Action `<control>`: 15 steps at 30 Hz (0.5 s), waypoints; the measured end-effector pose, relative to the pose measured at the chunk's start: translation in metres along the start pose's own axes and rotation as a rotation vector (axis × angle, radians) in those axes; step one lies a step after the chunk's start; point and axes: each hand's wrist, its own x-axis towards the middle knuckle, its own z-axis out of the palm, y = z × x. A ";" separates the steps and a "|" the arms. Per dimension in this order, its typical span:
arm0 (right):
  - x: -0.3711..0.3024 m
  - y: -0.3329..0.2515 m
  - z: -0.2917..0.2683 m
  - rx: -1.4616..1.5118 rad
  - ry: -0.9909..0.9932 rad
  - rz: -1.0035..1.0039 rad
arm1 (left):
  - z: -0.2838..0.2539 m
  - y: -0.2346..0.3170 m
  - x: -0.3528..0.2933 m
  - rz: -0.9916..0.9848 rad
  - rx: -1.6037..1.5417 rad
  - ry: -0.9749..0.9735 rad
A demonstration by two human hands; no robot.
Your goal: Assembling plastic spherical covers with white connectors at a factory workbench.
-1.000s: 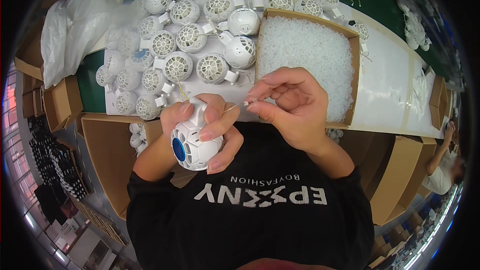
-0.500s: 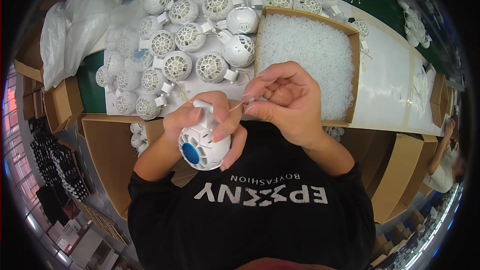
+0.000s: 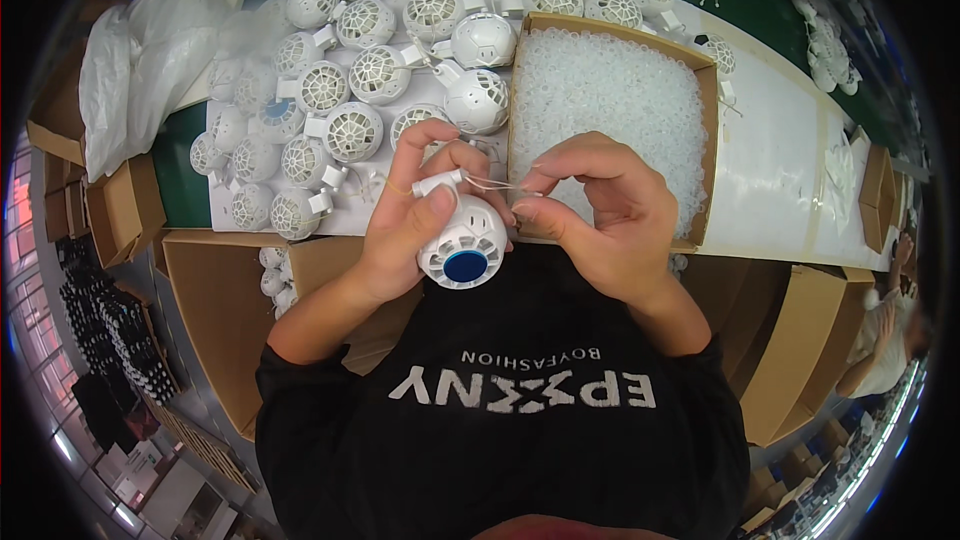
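Observation:
My left hand [image 3: 402, 225] is wrapped around a white round plastic device [image 3: 466, 240] with a slotted face, a blue disc and a short stem. The blue disc faces down toward me. From the stem a thin pale cord [image 3: 490, 184] runs to the right. My right hand [image 3: 612, 210] pinches the cord's far end between thumb and forefinger; whether a small clear piece is also in that pinch, I cannot tell. Behind my right hand stands an open cardboard box [image 3: 712, 130] full of small clear plastic pieces [image 3: 610, 90].
Several similar white devices [image 3: 380, 75] with open grilles crowd the white board beyond my left hand. A crumpled clear plastic bag [image 3: 150, 60] lies at far left. Cardboard boxes [image 3: 215, 320] stand below the table edge on both sides. At far right another person's arm [image 3: 870, 350] shows.
The device has moved right and slightly up, and turned so its blue disc faces nearer the middle. My right hand has shifted right, with the cord stretched between the hands.

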 end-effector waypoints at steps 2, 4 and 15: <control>0.002 -0.003 0.002 -0.119 0.003 -0.023 | -0.001 0.000 -0.002 0.059 0.104 -0.034; 0.003 -0.005 0.005 -0.177 0.008 -0.033 | -0.001 0.001 -0.005 0.070 0.153 -0.058; -0.002 -0.004 0.017 0.318 -0.015 0.173 | -0.003 -0.014 -0.008 0.258 0.374 -0.170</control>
